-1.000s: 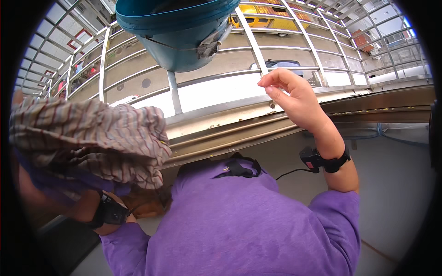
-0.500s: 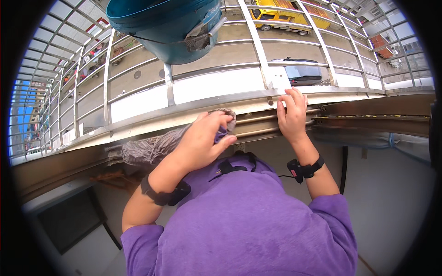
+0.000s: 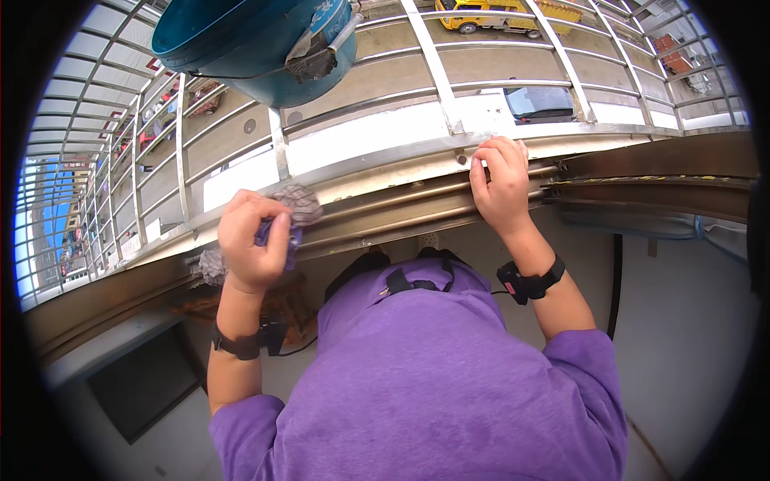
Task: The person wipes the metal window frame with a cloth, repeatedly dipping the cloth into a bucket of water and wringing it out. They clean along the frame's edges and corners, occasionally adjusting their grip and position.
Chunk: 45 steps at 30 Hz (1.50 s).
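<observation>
My left hand (image 3: 255, 240) is closed around a bunched grey-brown patterned cloth (image 3: 297, 204). A bit of purple material shows between its fingers, and more cloth pokes out on the far left side of the hand. The cloth lies against the metal window track (image 3: 385, 200), a set of long parallel rails running across in front of me. Farther right, my right hand (image 3: 503, 178) rests with bent fingers on the track's outer ledge. Its fingertips are partly hidden, but no object shows in it.
A teal bucket (image 3: 241, 48) with a worn label stands beyond the track at upper left. Metal bars (image 3: 437, 68) form a cage outside the window. Below are a yellow truck (image 3: 497, 18) and a dark car (image 3: 539, 104). A dark window frame (image 3: 658, 172) stands at right.
My left hand has slid left along the track with the cloth, uncovering more of the rails. My right hand stays at the ledge, its fingers more bent. The view has shifted slightly.
</observation>
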Available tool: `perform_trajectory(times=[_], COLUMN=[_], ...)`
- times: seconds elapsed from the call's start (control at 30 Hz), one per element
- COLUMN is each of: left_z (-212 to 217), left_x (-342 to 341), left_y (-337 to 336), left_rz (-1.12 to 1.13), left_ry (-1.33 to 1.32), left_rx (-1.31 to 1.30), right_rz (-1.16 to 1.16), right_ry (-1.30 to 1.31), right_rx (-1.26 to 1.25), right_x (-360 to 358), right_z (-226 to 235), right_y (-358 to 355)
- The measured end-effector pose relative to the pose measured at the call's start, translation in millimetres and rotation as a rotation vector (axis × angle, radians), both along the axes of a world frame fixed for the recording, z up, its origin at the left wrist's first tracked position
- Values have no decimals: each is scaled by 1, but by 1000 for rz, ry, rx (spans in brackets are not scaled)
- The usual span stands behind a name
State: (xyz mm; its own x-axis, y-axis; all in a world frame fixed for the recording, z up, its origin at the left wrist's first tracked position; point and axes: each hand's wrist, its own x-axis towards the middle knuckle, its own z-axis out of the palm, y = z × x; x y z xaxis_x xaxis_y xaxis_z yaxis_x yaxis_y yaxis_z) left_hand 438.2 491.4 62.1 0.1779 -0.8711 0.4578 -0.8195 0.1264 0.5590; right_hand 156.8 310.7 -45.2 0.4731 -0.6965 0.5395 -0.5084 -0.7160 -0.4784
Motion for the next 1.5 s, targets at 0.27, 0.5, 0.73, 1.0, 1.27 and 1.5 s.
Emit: perform_trajectory(times=[0.27,0.5,0.73,1.0,1.27,1.5], left_z=[-68,-33,-38,-47,-31,-38], left_x=[-70,-47,-122,-126,-111,-92], left_y=[-27,-22,-78,-74,-56,-53], left_rz=[-372,-260,-436,-512,-267,-504], left_ry=[-195,-60,-142,-180,-240,-36], left_rx=[80,296,187,333,638,465], right_rz=[4,11,14,-2,68,98], right_ry=[-91,-373,-378,21,92,268], right_rx=[66,38,225,224,94,-30], right_x=[-1,-15,-55,-38,-32,-52], right_z=[-1,16,47,27,19,34], right_y=[-1,1,42,69,48,44])
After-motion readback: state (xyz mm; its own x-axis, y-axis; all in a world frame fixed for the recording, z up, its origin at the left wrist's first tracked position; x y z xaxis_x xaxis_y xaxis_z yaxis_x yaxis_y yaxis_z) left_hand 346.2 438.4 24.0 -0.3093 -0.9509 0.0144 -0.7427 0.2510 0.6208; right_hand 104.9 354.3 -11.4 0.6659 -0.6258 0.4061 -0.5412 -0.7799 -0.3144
